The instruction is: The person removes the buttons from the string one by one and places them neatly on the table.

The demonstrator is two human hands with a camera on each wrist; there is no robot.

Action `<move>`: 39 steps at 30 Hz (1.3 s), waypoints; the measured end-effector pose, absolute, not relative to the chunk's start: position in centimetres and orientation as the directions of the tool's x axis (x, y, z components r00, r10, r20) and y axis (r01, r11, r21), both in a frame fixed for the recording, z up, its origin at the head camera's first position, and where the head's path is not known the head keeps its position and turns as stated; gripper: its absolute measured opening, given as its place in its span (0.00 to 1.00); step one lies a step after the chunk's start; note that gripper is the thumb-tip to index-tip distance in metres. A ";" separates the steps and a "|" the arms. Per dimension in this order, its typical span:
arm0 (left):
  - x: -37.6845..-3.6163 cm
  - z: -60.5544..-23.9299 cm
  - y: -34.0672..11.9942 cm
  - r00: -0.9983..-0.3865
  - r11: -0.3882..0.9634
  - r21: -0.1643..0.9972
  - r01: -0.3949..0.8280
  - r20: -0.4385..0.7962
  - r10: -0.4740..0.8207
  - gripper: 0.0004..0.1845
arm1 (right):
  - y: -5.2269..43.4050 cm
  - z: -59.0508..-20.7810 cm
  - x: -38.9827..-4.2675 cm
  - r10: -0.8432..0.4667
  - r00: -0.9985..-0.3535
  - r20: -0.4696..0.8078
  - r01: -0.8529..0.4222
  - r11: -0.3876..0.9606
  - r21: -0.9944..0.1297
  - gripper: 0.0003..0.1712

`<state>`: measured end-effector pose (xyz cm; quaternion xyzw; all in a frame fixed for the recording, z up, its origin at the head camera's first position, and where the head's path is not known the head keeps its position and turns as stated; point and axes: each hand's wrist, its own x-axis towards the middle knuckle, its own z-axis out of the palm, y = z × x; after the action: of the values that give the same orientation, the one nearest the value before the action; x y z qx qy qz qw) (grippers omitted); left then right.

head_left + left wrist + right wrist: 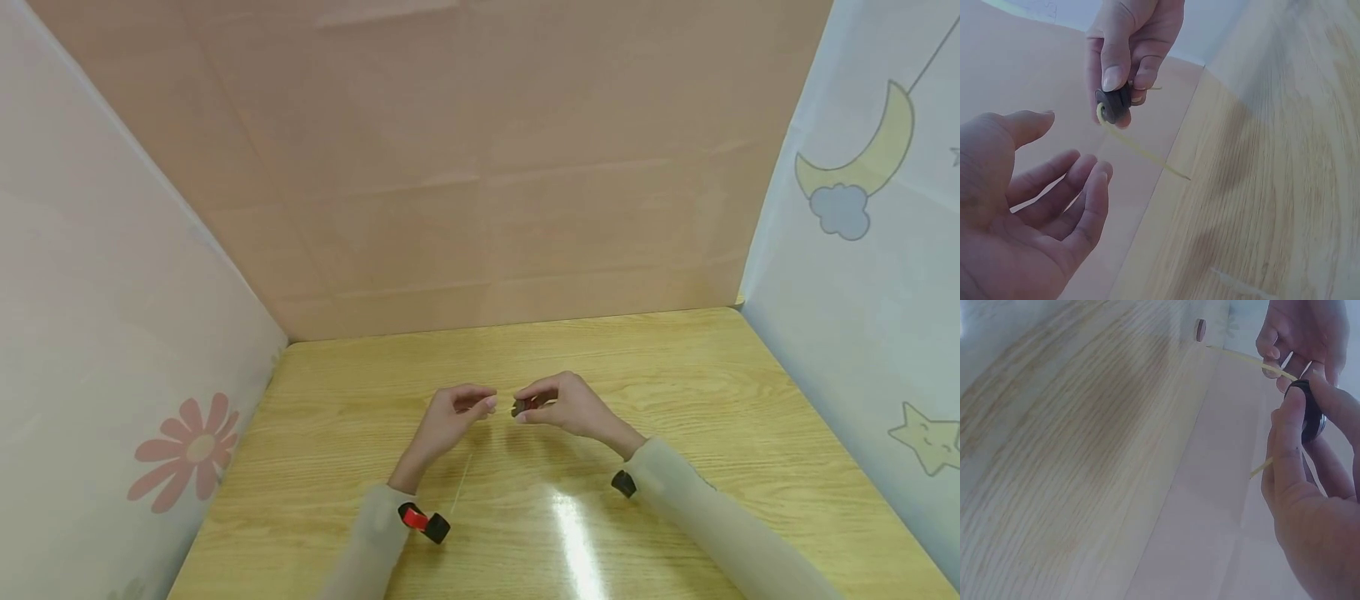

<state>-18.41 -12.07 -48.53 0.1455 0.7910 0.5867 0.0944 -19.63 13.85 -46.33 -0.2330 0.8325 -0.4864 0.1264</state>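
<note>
Your right hand (566, 407) pinches a small dark disc (1114, 104) between thumb and curled fingers (1113, 69), holding it in the air above the middle of the desk (675, 375). A thin pale yellow strand (1141, 150) runs through or past the disc; one end juts out toward your left hand, a shorter end shows on the other side in the right wrist view. In the head view the disc is only a dark speck at your fingertips.

Your left hand (450, 417) is just left of it, close but with a small gap. In the left wrist view its palm is turned up, fingers relaxed and slightly bent, holding nothing. In the right wrist view its fingertips lie close to the strand; you cannot tell there whether they touch it.

Both sleeves are pale, each with a small camera at the wrist, the left one (423, 522) red and black. Farther out, pinkish panels stand left and far, the left one bearing a red flower (191, 450); the right panel shows a moon (870, 150) and star.
</note>
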 end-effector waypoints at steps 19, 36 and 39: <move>-18.0 -49.0 -10.4 -0.910 0.178 0.983 -0.052 -0.120 0.398 0.23 | 13.7 -46.6 -20.2 -0.527 -0.849 0.035 -0.304 0.434 -0.848 0.20; -18.4 -49.4 -9.9 -0.924 0.214 0.975 -0.062 -0.137 0.358 0.18 | 13.7 -46.6 -20.0 -0.515 -0.857 0.032 -0.297 0.441 -0.847 0.18; -18.3 -49.4 -9.9 -0.923 0.207 0.975 -0.076 -0.148 0.355 0.19 | 13.6 -46.6 -19.9 -0.506 -0.862 0.028 -0.288 0.444 -0.848 0.17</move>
<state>-18.34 -9.90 -49.38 0.0920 0.7574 0.6227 0.1732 -19.91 13.63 -46.56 -0.2358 0.8418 -0.4716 0.1152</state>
